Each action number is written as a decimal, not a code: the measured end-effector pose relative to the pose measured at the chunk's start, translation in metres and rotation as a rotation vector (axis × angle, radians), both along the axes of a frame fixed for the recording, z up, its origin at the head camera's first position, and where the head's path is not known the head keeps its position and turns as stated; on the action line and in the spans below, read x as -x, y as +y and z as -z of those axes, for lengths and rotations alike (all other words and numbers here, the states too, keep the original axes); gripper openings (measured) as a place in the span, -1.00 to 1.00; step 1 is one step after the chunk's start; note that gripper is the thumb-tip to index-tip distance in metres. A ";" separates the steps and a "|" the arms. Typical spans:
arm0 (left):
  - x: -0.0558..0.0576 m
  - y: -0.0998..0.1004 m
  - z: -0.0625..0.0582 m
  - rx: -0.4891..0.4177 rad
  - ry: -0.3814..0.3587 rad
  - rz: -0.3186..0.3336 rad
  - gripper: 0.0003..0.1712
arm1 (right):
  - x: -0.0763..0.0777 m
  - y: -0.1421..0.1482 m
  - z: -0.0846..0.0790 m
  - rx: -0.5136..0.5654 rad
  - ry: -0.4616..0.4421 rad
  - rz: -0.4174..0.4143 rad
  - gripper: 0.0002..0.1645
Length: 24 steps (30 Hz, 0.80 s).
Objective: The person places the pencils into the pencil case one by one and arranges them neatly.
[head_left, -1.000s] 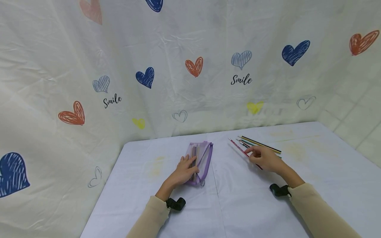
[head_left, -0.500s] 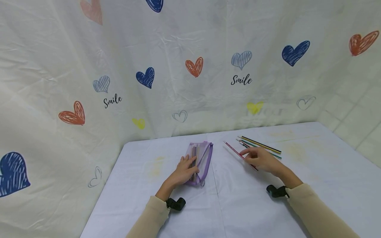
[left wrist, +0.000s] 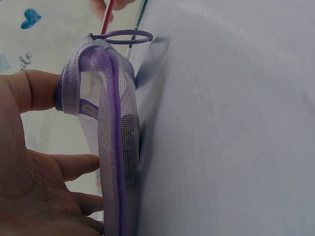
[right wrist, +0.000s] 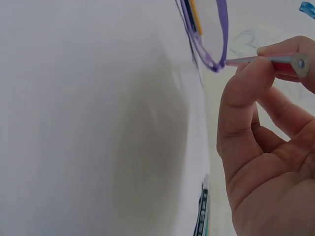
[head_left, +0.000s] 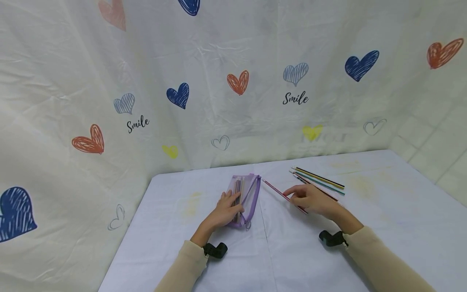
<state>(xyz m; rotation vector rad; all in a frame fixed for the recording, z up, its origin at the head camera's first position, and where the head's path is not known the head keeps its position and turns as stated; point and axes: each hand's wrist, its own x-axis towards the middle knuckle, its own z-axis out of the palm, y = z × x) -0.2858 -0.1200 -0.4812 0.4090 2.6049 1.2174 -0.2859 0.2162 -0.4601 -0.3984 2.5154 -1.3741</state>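
My left hand (head_left: 222, 211) lies flat over a see-through mesh pencil case (head_left: 254, 202) with purple edging, its fingers spread. Several pencils (head_left: 238, 186) show inside the case. In the left wrist view, the thumb touches a purple band (left wrist: 70, 93) at the case's near end, where a ring (left wrist: 128, 33) sticks out. Between thumb and fingers, my right hand (head_left: 313, 200) pinches a red pencil (head_left: 275, 189). That pencil slants across, its far end close to the case's upper right corner. From the right wrist, the pencil's cut end (right wrist: 299, 65) faces the camera.
Beyond my right hand, a yellow-and-black pencil (head_left: 321, 177), a green pencil (head_left: 326, 185) and a dark red pencil (head_left: 321, 190) lie on the white-covered table (head_left: 299, 251). A curtain (head_left: 204, 52) printed with hearts hangs behind the table.
My right hand has moved left with the red pencil, away from the loose pencils and closer to the pencil case. The left hand and the case have stayed in place.
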 end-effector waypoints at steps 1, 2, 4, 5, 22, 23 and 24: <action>0.000 0.000 0.000 -0.001 -0.001 -0.001 -0.07 | -0.001 -0.002 -0.001 0.013 -0.009 -0.001 -0.60; 0.000 0.001 0.000 -0.002 -0.002 -0.003 -0.07 | -0.002 -0.005 -0.002 0.021 -0.016 -0.002 -0.59; 0.000 0.001 0.000 -0.004 -0.002 -0.007 -0.07 | -0.004 -0.010 -0.002 0.038 -0.026 -0.006 -0.59; 0.000 0.001 0.000 -0.004 -0.003 -0.008 -0.07 | -0.005 -0.012 -0.002 0.047 -0.031 -0.006 -0.59; -0.002 0.001 -0.001 0.000 -0.001 -0.006 -0.08 | 0.004 -0.049 0.006 0.145 -0.056 0.081 -0.57; -0.002 0.001 -0.001 -0.003 -0.002 -0.005 -0.08 | 0.004 -0.051 0.006 0.157 -0.060 0.080 -0.56; -0.002 0.001 -0.001 -0.005 -0.002 -0.005 -0.08 | 0.005 -0.053 0.006 0.165 -0.060 0.078 -0.55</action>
